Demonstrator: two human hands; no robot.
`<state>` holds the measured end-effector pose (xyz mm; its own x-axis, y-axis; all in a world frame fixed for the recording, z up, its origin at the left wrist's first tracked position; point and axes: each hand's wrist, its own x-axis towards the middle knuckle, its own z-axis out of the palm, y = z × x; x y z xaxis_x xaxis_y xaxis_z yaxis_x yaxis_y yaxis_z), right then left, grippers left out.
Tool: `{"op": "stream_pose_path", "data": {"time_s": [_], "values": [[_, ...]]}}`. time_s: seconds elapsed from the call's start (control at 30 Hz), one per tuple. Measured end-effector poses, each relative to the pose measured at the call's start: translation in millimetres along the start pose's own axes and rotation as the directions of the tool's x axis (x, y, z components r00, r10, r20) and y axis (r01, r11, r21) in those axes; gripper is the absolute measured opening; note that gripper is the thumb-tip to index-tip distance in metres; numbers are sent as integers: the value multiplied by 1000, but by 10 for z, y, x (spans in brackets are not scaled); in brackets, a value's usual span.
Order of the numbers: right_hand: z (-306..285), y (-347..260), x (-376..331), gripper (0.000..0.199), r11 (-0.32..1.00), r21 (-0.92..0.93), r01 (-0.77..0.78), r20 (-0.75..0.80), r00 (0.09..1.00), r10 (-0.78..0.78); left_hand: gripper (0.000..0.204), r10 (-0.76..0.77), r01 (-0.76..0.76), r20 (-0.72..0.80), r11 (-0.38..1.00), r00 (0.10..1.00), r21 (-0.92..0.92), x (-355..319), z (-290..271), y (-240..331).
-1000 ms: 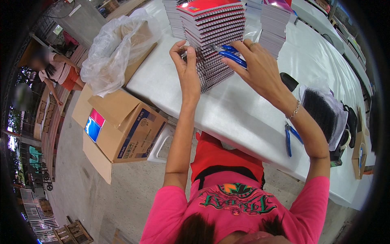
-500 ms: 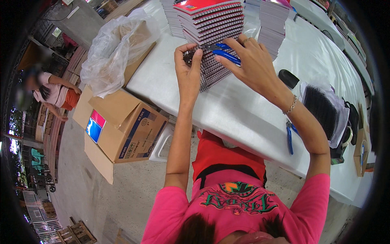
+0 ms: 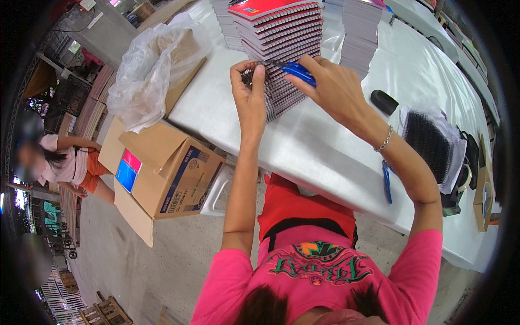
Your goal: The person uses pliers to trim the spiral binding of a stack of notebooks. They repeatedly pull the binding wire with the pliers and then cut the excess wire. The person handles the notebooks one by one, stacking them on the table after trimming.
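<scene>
A tall stack of spiral-bound notebooks (image 3: 279,33) with a red cover on top stands at the table's near edge. At the stack's left front corner, my left hand (image 3: 249,92) is closed, thumb against fingers, around dark coiled wire (image 3: 247,77). My right hand (image 3: 333,89) grips blue-handled cutting pliers (image 3: 298,73), their handles squeezed together. The pliers' jaws point left, at the notebooks' coil edge close to my left thumb; whether they bite on a wire is too small to tell.
More stacked notebooks (image 3: 359,38) stand to the right. On the white table (image 3: 325,162) lie a black rounded object (image 3: 384,102), another blue-handled tool (image 3: 387,181) and black binding coils (image 3: 425,138). An open carton (image 3: 162,173) and clear plastic bag (image 3: 154,70) are at left. A person (image 3: 70,162) stands beyond.
The pliers' handles have gone from spread to squeezed together in my right hand. My left hand stays nearly in place. The person at the left has come nearer the carton.
</scene>
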<state>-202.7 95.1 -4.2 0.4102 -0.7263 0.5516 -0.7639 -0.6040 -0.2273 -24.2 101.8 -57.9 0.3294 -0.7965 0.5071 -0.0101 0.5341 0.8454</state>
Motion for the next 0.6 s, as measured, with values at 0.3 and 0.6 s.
{"op": "stream_pose_path", "data": {"time_s": [0.3,0.6], "values": [[54,128,-109,45,990,-80,113,-167,978,-125,31,-102,93,-42,979,994,-183,-18,-29,-25],[132,113,-70,45,979,-127,156,-210,961,-181,29,-66,65,47,998,997,22,-37,-92,-69]]}}
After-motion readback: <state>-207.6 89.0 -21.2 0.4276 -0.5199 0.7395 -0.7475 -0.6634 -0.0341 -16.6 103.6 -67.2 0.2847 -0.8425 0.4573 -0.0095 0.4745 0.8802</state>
